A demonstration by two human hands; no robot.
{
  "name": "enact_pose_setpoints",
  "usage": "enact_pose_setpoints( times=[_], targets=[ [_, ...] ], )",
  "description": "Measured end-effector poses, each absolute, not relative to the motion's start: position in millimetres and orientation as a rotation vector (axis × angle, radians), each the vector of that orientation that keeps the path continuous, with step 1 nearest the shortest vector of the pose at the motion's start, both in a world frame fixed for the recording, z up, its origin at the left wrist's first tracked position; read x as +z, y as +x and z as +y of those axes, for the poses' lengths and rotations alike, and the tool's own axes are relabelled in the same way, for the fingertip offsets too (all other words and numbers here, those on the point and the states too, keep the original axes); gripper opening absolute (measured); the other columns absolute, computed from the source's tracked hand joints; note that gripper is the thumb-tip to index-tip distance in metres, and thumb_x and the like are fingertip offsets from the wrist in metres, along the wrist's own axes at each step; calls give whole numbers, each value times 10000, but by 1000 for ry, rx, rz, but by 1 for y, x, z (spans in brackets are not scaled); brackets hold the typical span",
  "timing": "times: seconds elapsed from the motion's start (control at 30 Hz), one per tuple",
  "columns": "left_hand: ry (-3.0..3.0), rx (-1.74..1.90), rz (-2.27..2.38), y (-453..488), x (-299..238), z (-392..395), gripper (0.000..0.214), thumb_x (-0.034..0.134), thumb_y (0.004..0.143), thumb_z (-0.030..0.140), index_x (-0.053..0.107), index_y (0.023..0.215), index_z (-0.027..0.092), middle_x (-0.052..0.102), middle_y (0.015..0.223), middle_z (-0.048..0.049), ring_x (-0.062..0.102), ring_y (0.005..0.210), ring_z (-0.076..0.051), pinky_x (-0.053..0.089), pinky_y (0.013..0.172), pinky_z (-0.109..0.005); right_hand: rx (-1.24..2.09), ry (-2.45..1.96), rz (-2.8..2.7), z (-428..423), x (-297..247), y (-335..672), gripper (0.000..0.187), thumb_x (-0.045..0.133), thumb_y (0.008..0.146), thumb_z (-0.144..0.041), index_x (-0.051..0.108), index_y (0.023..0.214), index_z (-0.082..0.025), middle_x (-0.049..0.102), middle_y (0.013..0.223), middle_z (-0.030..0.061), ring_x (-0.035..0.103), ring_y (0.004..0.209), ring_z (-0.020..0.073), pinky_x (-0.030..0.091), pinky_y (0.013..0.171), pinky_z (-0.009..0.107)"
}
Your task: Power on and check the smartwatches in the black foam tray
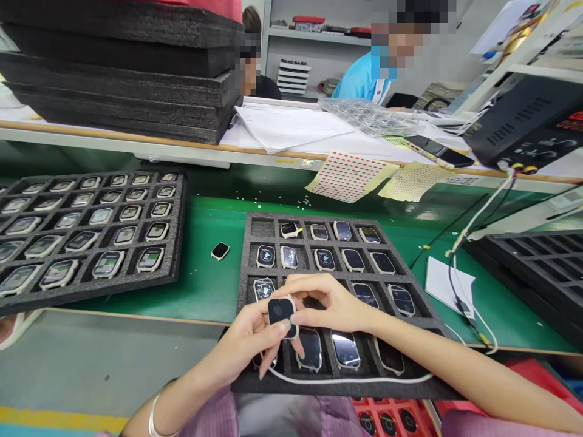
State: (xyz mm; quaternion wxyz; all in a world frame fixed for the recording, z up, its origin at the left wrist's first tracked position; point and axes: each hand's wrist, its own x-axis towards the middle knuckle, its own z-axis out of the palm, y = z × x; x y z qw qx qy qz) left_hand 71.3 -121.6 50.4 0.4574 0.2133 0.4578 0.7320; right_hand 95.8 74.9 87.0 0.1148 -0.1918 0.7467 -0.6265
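1. Green tabletop [209, 212], nine to three o'clock.
2. Black foam tray [263, 227] of watches [324, 259], five o'clock.
3. Your right hand [334, 300]: grip pinching held watch [279, 308] at edges.
4. Your left hand [252, 332]: grip closed on it, thumb on face.
5. Held watch: six o'clock, over tray.

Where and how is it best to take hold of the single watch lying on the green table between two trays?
I would pinch this watch by two opposite side edges of its light case, coming from above. It lies flat, dark screen upward, apart from the left tray and the middle tray, so there should be room without touching the glass.
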Motion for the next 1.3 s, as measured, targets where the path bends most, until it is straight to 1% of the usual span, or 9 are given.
enact_pose_setpoints(
  times=[0.07, 0.13, 0.2, 0.3, 0.47, 0.6, 0.9, 1.1, 1.3],
  targets=[
    [517, 1811, 1216, 74, 54, -120, 262, 570, 878, 368, 568, 999, 135, 539, 589, 35, 414, 343, -25, 283, 365, -144, -1621, -714, 2409, 76, 95, 97, 477, 733, 774, -370, 619, 1173, -134, 550, 819, 35, 506, 695, 130, 453, 614, 244],
    [503, 1812, 1283, 77, 55, -119, 265, 587, 869, 361, 566, 1012, 139, 521, 615, 45, 439, 367, -24, 333, 395, -145, -1377, -838, 2611, 75, 99, 101, 572, 747, 757, -398, 568, 1228, -127, 580, 902, 72, 532, 775, 165, 471, 682, 284],
    [490, 1797, 1330, 79, 55, -119, 290, 594, 862, 366, 550, 1042, 143, 503, 642, 51, 445, 381, -25, 357, 404, -149, -1161, -900, 2749, 74, 100, 106, 550, 707, 805, -380, 529, 1258, -125, 594, 992, 107, 552, 871, 197, 472, 760, 320],
    [508, 1754, 1389, 80, 54, -119, 348, 567, 877, 379, 501, 1130, 149, 476, 625, 62, 452, 396, -38, 370, 408, -155, -1013, -892, 2814, 73, 98, 112, 467, 630, 872, -361, 508, 1262, -134, 599, 1019, 112, 565, 910, 206, 478, 779, 323],
    [535, 1685, 1424, 80, 53, -121, 386, 517, 900, 404, 470, 1174, 136, 447, 562, 77, 414, 363, -41, 329, 374, -152, -984, -863, 2878, 73, 93, 113, 487, 663, 838, -394, 532, 1237, -147, 605, 997, 108, 578, 880, 209, 492, 753, 319],
    [535, 1678, 1458, 79, 51, -120, 381, 539, 883, 419, 492, 1136, 138, 445, 617, 70, 350, 332, -14, 249, 325, -148, -1032, -897, 2963, 71, 83, 116, 504, 685, 825, -365, 524, 1235, -120, 631, 918, 98, 597, 803, 196, 494, 699, 297],
    [566, 1686, 1517, 79, 50, -119, 328, 552, 873, 416, 525, 1042, 136, 410, 580, 83, 305, 344, -16, 224, 320, -149, -1086, -915, 3060, 66, 72, 121, 470, 638, 852, -356, 523, 1239, -116, 643, 871, 97, 604, 745, 188, 489, 663, 293],
    [565, 1680, 1526, 80, 53, -118, 347, 545, 879, 408, 526, 1067, 117, 379, 513, 96, 285, 332, -26, 201, 319, -159, -1074, -901, 3066, 65, 74, 122, 459, 643, 842, -349, 542, 1221, -110, 641, 827, 82, 592, 695, 175, 472, 614, 273],
    [550, 1668, 1526, 80, 54, -118, 373, 552, 871, 424, 530, 1092, 123, 399, 530, 87, 286, 338, -26, 199, 317, -153, -1189, -857, 2987, 67, 80, 120, 437, 654, 838, -347, 573, 1204, -123, 635, 875, 93, 590, 754, 182, 487, 671, 289]
  ],
)
